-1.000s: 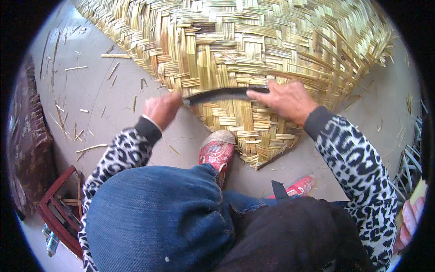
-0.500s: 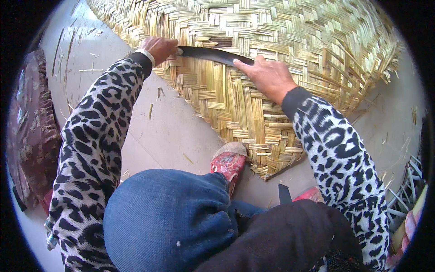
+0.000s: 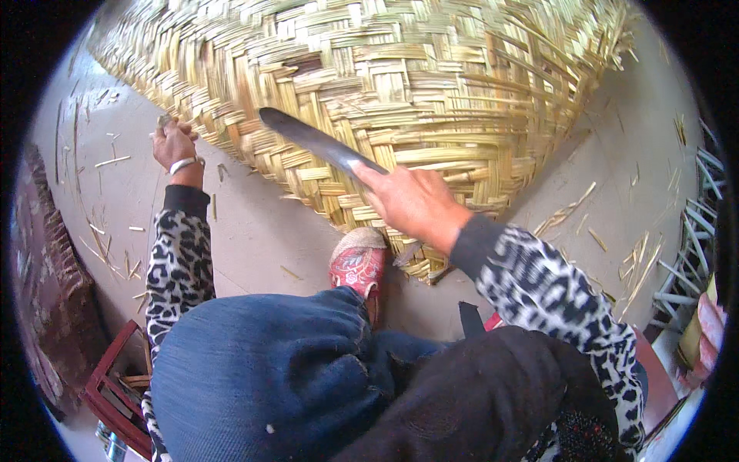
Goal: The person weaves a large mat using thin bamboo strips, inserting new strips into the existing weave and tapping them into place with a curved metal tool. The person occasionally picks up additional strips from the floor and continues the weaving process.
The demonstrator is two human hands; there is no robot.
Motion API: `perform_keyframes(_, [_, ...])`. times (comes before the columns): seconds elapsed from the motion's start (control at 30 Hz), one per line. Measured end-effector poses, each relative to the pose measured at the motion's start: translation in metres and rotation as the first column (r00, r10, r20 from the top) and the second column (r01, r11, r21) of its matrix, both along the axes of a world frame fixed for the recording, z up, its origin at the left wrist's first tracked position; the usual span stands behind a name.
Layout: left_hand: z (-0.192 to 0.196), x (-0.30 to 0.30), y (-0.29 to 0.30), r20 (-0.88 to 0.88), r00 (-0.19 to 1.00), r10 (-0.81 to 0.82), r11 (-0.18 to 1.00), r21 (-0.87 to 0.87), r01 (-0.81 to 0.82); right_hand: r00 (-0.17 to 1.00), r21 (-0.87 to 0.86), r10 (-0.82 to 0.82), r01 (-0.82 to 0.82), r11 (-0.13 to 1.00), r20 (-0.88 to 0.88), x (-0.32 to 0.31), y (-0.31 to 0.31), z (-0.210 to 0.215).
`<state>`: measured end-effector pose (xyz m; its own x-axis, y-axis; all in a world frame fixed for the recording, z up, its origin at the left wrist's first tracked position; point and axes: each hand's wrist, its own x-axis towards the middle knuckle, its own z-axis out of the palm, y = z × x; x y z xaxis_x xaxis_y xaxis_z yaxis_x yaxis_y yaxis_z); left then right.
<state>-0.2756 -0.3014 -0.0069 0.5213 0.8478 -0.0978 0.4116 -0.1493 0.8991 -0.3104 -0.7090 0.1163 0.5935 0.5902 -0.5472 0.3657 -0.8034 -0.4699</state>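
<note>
My right hand (image 3: 416, 202) is closed around the near end of a long, dark, slightly curved knife (image 3: 312, 142). Its index finger lies along the blade, and the grip is hidden inside the hand. The rounded tip points up and left over a large woven straw mat (image 3: 431, 81), whose pointed corner comes toward me. Away from the mat's left edge, above the floor, my left hand (image 3: 175, 146) has its fingers curled in. A small greyish bit shows at its fingertips, too small to name. Both sleeves have a black-and-white spotted pattern.
Loose straw pieces (image 3: 637, 266) litter the grey floor (image 3: 254, 223) on both sides. My red patterned shoe (image 3: 358, 262) rests beside the mat's corner. A red wooden frame (image 3: 115, 385) and a brown cloth-like bundle (image 3: 54, 292) are at left; white slats (image 3: 693, 231) are at right.
My left hand has come away from the blade's tip and moved left and nearer. My right hand has drawn the knife left and toward me. The view has shifted a little.
</note>
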Motion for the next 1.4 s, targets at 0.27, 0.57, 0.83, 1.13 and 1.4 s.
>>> perform_keyframes(0.27, [0.028, 0.037, -0.097, 0.142, 0.929, -0.341, 0.94, 0.027, 0.341, 0.931, 0.245, -0.085, -0.005, 0.969, 0.355, -0.007, -0.092, 0.026])
perform_keyframes(0.57, [0.097, 0.092, -0.189, 0.298, 0.721, -0.625, 0.743, -0.055, 0.667, 0.979, -0.361, 0.147, -0.086, 0.929, 0.143, -0.087, -0.303, 0.109])
perform_keyframes(0.83, [0.203, 0.082, -0.24, 0.233, 0.5, -0.834, 0.537, 0.134, 0.833, 0.992, -0.492, -0.03, 0.085, 0.867, 0.12, -0.161, -0.42, 0.065])
perform_keyframes(1.13, [0.342, 0.053, -0.34, 0.037, 0.061, -0.997, 0.069, 0.315, 0.946, 0.889, -0.158, -0.439, 0.455, 0.876, 0.128, -0.203, -0.417, 0.015])
perform_keyframes(1.4, [0.321, -0.006, -0.422, -0.101, -0.028, -0.994, -0.028, -0.004, 1.0, 0.724, 0.095, -0.687, 0.681, 0.726, 0.058, -0.186, -0.423, -0.001])
